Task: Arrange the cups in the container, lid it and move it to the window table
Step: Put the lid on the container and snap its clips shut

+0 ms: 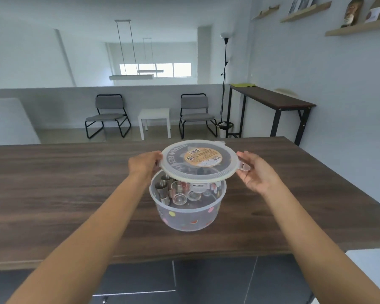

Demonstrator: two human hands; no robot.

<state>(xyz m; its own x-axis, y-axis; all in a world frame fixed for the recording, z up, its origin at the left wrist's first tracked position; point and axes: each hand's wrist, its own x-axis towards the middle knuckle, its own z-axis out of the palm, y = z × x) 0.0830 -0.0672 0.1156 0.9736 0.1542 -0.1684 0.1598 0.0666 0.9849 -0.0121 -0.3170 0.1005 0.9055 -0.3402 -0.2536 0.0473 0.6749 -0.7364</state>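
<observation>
A round translucent container (188, 218) with coloured dots stands on the dark wooden table (64, 194). Inside it are several small steel cups (162, 189) and clear glass cups (180, 194). A round clear lid (198, 160) with a tan label hovers tilted just above the container's rim, its far side higher. My left hand (146, 163) grips the lid's left edge. My right hand (257, 172) holds the lid's right edge by its clip tab, fingers partly spread.
Beyond the table's far edge stand two grey chairs (108, 115), a small white side table (155, 120) and a floor lamp (225, 84). A tall dark narrow table (272, 99) lines the right wall under shelves. A window (156, 70) shows far back.
</observation>
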